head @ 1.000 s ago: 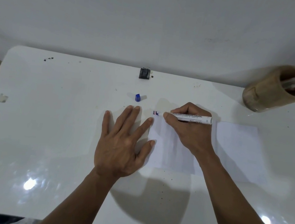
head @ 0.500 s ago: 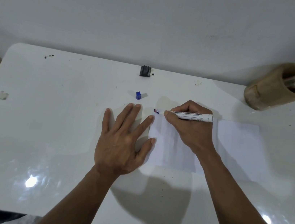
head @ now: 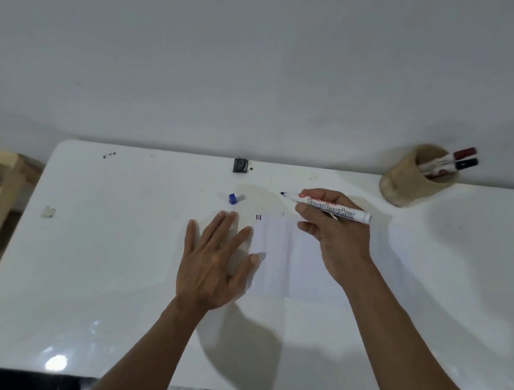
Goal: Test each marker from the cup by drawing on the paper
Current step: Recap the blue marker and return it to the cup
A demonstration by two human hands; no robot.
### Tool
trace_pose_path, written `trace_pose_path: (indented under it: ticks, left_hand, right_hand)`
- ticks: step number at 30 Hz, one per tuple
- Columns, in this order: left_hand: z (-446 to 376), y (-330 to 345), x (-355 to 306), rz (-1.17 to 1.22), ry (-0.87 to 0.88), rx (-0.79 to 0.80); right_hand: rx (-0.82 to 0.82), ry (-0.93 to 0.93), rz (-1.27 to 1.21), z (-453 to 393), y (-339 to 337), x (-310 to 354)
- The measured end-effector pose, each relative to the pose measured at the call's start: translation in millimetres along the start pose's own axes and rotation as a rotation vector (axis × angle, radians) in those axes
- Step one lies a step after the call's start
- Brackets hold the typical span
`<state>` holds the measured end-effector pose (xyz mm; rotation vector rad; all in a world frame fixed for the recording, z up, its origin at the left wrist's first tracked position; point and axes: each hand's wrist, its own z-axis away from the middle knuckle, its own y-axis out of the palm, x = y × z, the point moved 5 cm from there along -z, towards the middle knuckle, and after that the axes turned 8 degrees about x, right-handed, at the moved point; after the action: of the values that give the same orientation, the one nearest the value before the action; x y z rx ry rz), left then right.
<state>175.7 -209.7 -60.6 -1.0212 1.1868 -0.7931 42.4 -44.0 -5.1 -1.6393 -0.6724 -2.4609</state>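
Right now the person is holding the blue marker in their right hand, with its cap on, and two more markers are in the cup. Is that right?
Not quite. The head view shows the blue marker in the right hand is uncapped; its blue cap lies on the table. Two more markers do sit in the cup.

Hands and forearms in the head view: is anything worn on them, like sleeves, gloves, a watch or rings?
Nothing worn that I can see. The left hand and right hand are bare, without gloves, and no rings show on the fingers in view. Both wrists and forearms are uncovered right down to the bottom edge of the picture: no sleeves, watch or bands. Nails look short and unpainted.
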Motion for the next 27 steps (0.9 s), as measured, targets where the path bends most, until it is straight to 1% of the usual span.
trace_pose_path:
  ticks: [1, 3, 5, 6, 8, 12, 14, 16, 19, 23, 25, 27]
  left_hand:
    - [-1, -4, 1, 0.061, -0.022, -0.021]
    - [-5, -15, 6, 0.193, -0.139, -0.075]
    - [-16, -26, 10, 0.258, -0.281, -0.086]
    - [-24, -31, 10, 0.256, -0.321, -0.076]
    - [-41, -39, 9, 0.203, -0.321, -0.042]
    - [-71, -41, 12, 0.082, -0.344, 0.097]
    - [-77, -39, 14, 0.059, -0.339, 0.113]
    - [-79, -37, 15, 0.119, -0.325, 0.1]
    - [-75, -46, 10, 0.361, -0.359, 0.036]
    - [-58, -68, -8, 0.757, -0.45, -0.058]
    - [-49, -73, -17, 0.997, -0.432, -0.065]
    - [-40, -80, -28, 1.184, -0.376, -0.082]
  right_hand:
    - [-0.001, 0.008, -0.015, 5, 0, 3]
    - [-0.014, 0.016, -0.04, 14, 0, 6]
    - [-0.035, 0.013, -0.058, 20, -1, 7]
    - [-0.048, 0.017, -0.06, 21, -2, 7]
    - [-0.067, 0.026, -0.05, 23, -3, 5]
    - [-0.087, 0.044, -0.027, 21, -8, 4]
    - [-0.09, 0.04, -0.028, 22, -12, 5]
    - [-0.091, 0.038, -0.021, 22, -13, 7]
    - [-0.106, 0.024, -0.001, 22, -13, 14]
    - [-0.129, -0.054, 0.016, 26, -3, 32]
    - [-0.114, -0.104, 0.052, 30, 7, 43]
    - [-0.101, -0.141, 0.098, 37, 16, 52]
